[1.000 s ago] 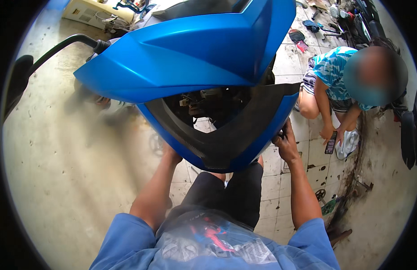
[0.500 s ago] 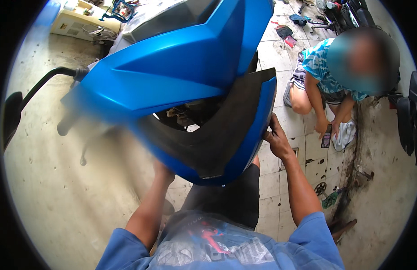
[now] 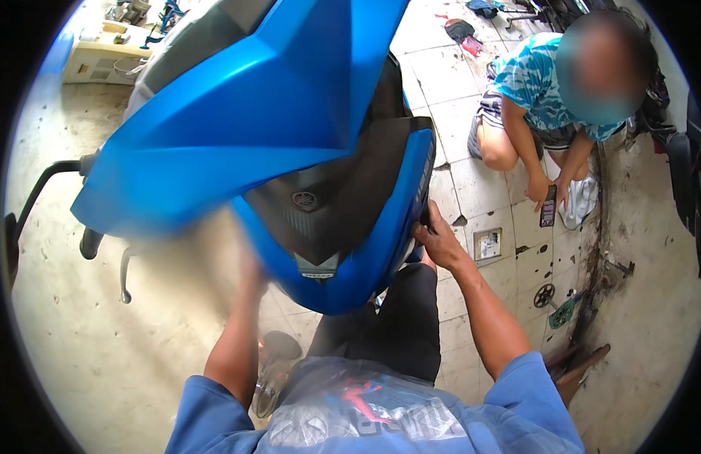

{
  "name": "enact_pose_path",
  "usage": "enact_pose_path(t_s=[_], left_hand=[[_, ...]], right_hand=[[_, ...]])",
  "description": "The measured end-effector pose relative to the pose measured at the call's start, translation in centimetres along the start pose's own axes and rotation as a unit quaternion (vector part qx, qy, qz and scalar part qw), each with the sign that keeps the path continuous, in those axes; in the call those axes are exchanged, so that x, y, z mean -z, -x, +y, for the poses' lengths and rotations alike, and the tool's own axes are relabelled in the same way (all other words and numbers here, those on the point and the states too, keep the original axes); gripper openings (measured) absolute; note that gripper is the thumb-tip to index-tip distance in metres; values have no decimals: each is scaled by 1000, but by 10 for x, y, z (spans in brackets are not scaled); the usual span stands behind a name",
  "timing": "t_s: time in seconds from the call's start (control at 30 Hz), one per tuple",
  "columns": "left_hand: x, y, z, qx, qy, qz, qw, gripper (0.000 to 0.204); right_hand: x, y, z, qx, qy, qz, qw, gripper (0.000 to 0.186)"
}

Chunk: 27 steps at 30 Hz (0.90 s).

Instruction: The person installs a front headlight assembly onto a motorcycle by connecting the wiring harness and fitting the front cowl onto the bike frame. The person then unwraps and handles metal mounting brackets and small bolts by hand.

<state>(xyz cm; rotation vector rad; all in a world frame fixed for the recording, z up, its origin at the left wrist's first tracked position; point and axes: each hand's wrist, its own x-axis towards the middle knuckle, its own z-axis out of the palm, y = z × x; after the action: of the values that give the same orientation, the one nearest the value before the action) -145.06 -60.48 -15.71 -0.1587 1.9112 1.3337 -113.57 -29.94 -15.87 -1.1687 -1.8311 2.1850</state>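
Observation:
A blue and dark grey front panel (image 3: 347,291) of a motor scooter is between my hands, its rounded lower end toward me above my knees. My right hand (image 3: 441,240) grips its right edge, thumb on the outer side, fingers along the rim. My left hand (image 3: 248,276) is at the panel's left edge; blur and the panel hide its fingers. Just beyond, the scooter's angular blue upper cowl (image 3: 237,144) overlaps the panel's dark top part. A round emblem (image 3: 303,200) shows on that dark part. What lies behind the panel is hidden.
A person (image 3: 536,83) crouches at the right, holding a phone (image 3: 548,206). The scooter's mirror stalk (image 3: 44,181) and brake lever (image 3: 125,276) stick out at the left. Loose crank parts (image 3: 561,314) lie by the right wall. A cream cabinet (image 3: 101,59) stands far left.
The panel has tilted and moved left with my hands, closer under the cowl. The dark gap behind it is covered, and the emblem now shows. The whole view has shifted.

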Motion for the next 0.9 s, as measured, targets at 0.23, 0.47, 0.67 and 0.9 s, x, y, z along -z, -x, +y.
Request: enact_pose_path(t_s=[0.23, 0.47, 0.67, 0.9], left_hand=[[-33, 1, 7, -22, -63, 0, 998, 49], [-79, 23, 52, -100, -257, -100, 956, 58], [-100, 16, 49, -276, -586, -121, 752, 58], [-123, -14, 33, -411, -537, -58, 735, 44]], right_hand=[[9, 4, -15, 32, 58, 68, 995, 95], [16, -10, -70, 30, 114, 132, 984, 103], [43, -49, -66, 71, 37, 188, 979, 102], [51, -80, -65, 130, 24, 263, 956, 100]])
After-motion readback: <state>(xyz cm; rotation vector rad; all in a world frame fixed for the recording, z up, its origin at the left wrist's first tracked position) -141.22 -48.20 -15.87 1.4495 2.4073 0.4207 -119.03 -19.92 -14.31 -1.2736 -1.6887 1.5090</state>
